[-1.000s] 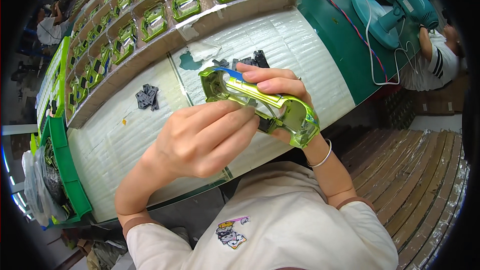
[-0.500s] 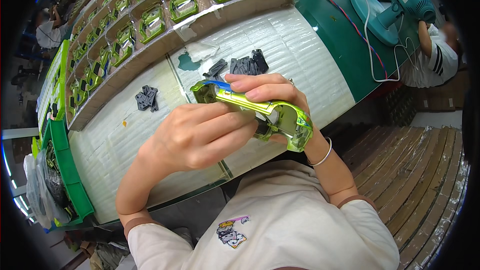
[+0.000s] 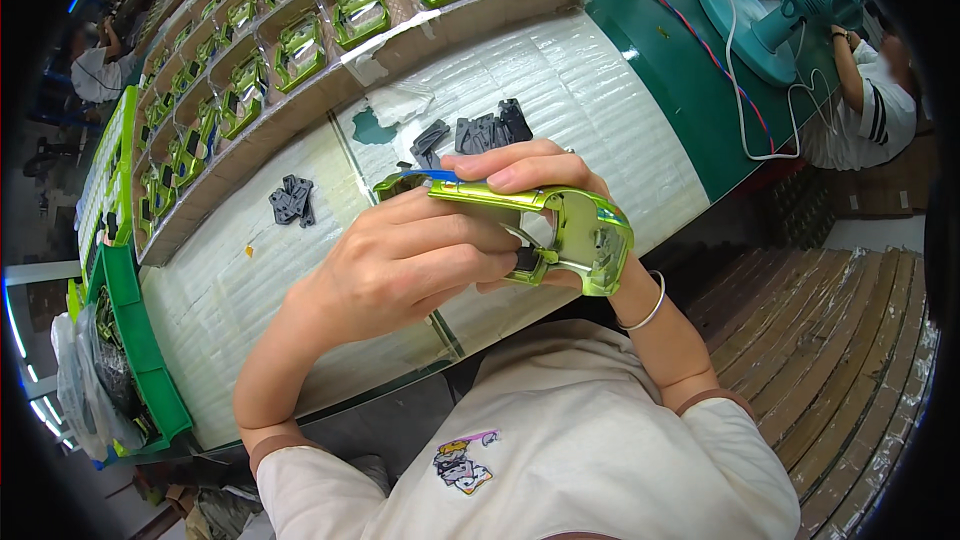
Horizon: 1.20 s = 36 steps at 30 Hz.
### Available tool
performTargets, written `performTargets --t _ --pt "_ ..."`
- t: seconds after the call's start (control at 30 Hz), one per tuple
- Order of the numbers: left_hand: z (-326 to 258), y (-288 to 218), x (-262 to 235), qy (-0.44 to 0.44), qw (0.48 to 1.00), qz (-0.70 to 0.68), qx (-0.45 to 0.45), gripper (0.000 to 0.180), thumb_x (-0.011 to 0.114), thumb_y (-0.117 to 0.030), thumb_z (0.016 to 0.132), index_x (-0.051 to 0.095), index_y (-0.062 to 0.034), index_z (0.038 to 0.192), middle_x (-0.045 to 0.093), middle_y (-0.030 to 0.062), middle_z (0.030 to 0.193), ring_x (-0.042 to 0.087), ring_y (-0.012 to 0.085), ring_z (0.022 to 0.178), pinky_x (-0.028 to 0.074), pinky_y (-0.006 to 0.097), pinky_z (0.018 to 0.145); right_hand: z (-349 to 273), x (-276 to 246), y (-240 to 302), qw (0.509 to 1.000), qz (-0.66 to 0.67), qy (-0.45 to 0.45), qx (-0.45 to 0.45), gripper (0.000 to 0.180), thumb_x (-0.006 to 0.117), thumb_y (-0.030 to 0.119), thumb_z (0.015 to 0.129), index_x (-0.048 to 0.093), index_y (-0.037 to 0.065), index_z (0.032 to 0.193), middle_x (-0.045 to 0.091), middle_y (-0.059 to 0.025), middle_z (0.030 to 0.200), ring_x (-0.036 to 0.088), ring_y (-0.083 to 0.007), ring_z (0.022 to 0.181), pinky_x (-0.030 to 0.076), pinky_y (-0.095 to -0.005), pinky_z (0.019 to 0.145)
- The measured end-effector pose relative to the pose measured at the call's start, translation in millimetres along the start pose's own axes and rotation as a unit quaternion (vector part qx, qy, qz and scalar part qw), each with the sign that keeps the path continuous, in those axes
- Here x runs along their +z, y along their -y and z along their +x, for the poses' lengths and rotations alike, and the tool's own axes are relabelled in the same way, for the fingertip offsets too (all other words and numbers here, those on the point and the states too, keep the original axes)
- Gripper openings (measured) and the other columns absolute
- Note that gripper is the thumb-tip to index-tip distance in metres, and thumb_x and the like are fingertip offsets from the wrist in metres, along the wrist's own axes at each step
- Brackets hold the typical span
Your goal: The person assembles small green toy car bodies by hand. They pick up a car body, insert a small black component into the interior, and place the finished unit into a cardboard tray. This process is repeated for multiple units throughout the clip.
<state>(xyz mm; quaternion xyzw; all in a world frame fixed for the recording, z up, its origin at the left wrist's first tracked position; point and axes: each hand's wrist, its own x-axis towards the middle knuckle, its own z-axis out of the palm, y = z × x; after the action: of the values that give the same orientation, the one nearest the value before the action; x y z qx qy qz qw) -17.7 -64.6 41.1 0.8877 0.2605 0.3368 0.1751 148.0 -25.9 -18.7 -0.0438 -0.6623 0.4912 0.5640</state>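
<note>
Above the near part of the table, my right hand (image 3: 535,168) holds a shiny lime-green plastic housing (image 3: 600,240) with a blue strip on its upper edge. Its fingers lie over the top and the thumb is mostly hidden beneath. My left hand (image 3: 400,255) is closed, its bent fingers pressed into the hollow side of the housing. A dark part (image 3: 527,258) shows inside, beside those fingertips; whatever they pinch is hidden. Beyond the hands lie several black plastic parts (image 3: 485,132), and a smaller black pile (image 3: 292,200) lies to the left.
A divided cardboard tray (image 3: 380,57) with several green housings stands at the far left. A green crate (image 3: 150,360) sits at the left edge. On the right are a teal fan (image 3: 770,30), loose cables (image 3: 735,80) and a person in a white shirt (image 3: 880,100).
The housing has tilted a little, its right end turning to show more of the inside. My left fingers have shifted slightly within it. My right hand keeps its hold.
</note>
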Motion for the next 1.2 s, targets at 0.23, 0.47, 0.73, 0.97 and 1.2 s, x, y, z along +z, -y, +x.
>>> performTargets --t 0.23,0.47,0.73,0.97,1.2 --pt "0 -6 8 -0.041 0.998 0.015 -0.036 0.02 0.065 -0.002 0.057 0.061 -0.0057 0.077 0.061 0.0021 0.078 0.057 0.0196 0.071 0.046 0.03 0.061 1 -2 -3 1.0 0.004 -0.004 -0.017 0.058 0.082 0.013 0.057 0.05 0.006 0.105 0.058 -0.0127 0.105 0.056 -0.0258 0.103 0.045 -0.0346 0.087" --pt "2 -11 10 -0.055 0.998 0.028 -0.022 0.028 0.071 -0.002 0.056 0.067 -0.0052 0.084 0.065 0.0078 0.078 0.06 0.0219 0.072 0.049 0.03 0.064 3 -6 5 1.0 0.024 0.004 0.012 0.061 0.083 0.014 0.054 0.051 0.006 0.105 0.059 -0.0125 0.105 0.057 -0.0251 0.102 0.045 -0.0344 0.088" --pt "-1 -8 11 -0.038 0.996 -0.035 -0.076 0.029 0.071 0.001 0.056 0.067 -0.0047 0.084 0.065 0.0081 0.077 0.061 0.0207 0.069 0.048 0.027 0.064 0 -8 5 0.999 -0.027 0.004 0.042 0.065 0.085 0.018 0.052 0.052 0.006 0.107 0.058 -0.0095 0.107 0.056 -0.024 0.102 0.045 -0.0337 0.087" --pt "2 5 -11 -0.147 0.722 -0.571 -0.362 0.072 0.074 -0.001 0.065 0.033 -0.0009 0.123 0.064 0.0124 0.081 0.063 0.017 0.074 0.05 0.026 0.067 14 -7 21 0.918 0.301 -0.129 0.224 0.079 0.071 0.039 0.071 0.03 0.006 0.13 0.042 -0.0138 0.125 0.043 -0.0256 0.116 0.036 -0.0397 0.098" --pt "0 0 -3 -0.175 0.627 -0.707 -0.278 0.062 0.071 0.002 0.068 0.033 -0.0034 0.117 0.056 0.0129 0.102 0.062 0.019 0.082 0.049 0.026 0.071 19 -5 3 0.956 0.208 -0.087 0.187 0.04 0.063 0.005 0.076 0.053 0.005 0.115 0.045 -0.0102 0.127 0.045 -0.0195 0.114 0.037 -0.0333 0.096"
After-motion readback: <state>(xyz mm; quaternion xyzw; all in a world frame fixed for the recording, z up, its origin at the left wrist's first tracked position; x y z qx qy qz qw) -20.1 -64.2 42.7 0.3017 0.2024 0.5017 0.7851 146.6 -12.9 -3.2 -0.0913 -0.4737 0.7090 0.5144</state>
